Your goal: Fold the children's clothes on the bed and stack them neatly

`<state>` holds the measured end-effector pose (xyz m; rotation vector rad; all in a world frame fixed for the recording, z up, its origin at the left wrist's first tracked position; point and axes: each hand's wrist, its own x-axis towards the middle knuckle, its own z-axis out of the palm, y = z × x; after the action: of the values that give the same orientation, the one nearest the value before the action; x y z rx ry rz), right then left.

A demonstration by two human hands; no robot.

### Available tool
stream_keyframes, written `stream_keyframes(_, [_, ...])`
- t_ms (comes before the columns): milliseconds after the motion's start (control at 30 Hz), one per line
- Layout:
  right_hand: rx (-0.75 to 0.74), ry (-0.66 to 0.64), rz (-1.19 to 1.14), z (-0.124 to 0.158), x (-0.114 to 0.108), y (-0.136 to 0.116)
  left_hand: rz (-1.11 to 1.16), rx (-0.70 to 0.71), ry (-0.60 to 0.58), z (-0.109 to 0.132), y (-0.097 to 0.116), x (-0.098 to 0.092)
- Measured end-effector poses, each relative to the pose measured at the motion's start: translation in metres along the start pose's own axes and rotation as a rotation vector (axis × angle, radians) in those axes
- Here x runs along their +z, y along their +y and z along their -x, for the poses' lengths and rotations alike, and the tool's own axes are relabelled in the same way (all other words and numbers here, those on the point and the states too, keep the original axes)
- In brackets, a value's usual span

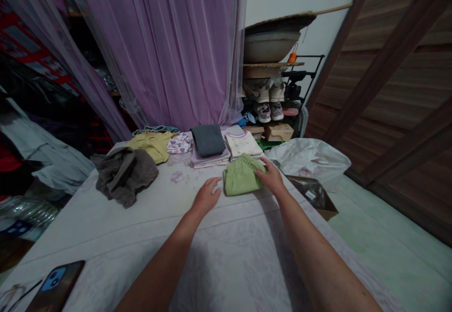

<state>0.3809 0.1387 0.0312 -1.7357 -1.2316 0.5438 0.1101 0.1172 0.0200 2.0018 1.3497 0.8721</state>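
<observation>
Folded green garment [242, 176] lies on pale bedspread [106, 236], centre of frame. Right hand [271, 176] is open, palm down on garment's right end, fingers over the fold, no clear grip; looks like it's keeping the fold flat. Arm reaches in from lower right. Left hand [208, 195] is open, fingers spread, just beside garment's left edge on the bedspread, arm in from lower centre. Behind, folded stuff sits in a row, prob. kept apart from the loose pieces: grey garment [208, 140] on lilac stack [210, 159], cream top [243, 143], yellow garment [152, 145]. Crumpled brown garment [124, 175] at left. Phone [56, 286] lower left.
</observation>
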Motion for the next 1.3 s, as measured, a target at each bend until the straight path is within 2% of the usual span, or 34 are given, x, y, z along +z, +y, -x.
stream_keyframes(100, [0.169,-0.018,0.010,-0.009,-0.013,0.032,-0.252,0.097,0.062,0.017,-0.020,-0.003])
stream_keyframes(200, [0.164,-0.019,0.006,-0.012,-0.014,0.047,-0.358,0.138,0.123,0.029,-0.035,-0.006])
stream_keyframes(433, [-0.047,0.137,0.175,-0.019,-0.012,0.036,-0.397,0.162,0.142,0.029,-0.035,-0.004])
stream_keyframes(700, [0.049,0.151,0.277,-0.007,-0.018,0.038,-0.421,0.131,0.129,0.031,-0.031,-0.005])
stream_keyframes(800, [-0.012,0.180,0.140,-0.002,-0.014,0.025,-0.408,0.120,0.136,0.030,-0.030,-0.005])
stream_keyframes(867, [-0.122,0.180,0.003,0.003,-0.011,0.010,-0.391,0.116,0.148,0.029,-0.029,-0.005])
stream_keyframes(1000, [-0.419,0.164,-0.144,0.019,-0.005,-0.035,-0.309,0.101,0.172,0.027,-0.029,-0.007])
stream_keyframes(1100, [-0.595,0.293,-0.196,0.037,0.002,-0.073,-0.195,0.046,0.177,0.027,-0.030,-0.009])
stream_keyframes(1200, [-0.556,0.440,-0.340,0.057,0.017,-0.093,-0.024,-0.063,0.228,0.027,-0.032,-0.009])
stream_keyframes(1233, [-0.498,0.438,-0.389,0.063,0.025,-0.093,0.047,-0.105,0.258,0.028,-0.032,-0.009])
stream_keyframes(1300, [-0.330,0.350,-0.446,0.073,0.042,-0.081,0.184,-0.186,0.317,0.029,-0.032,-0.010])
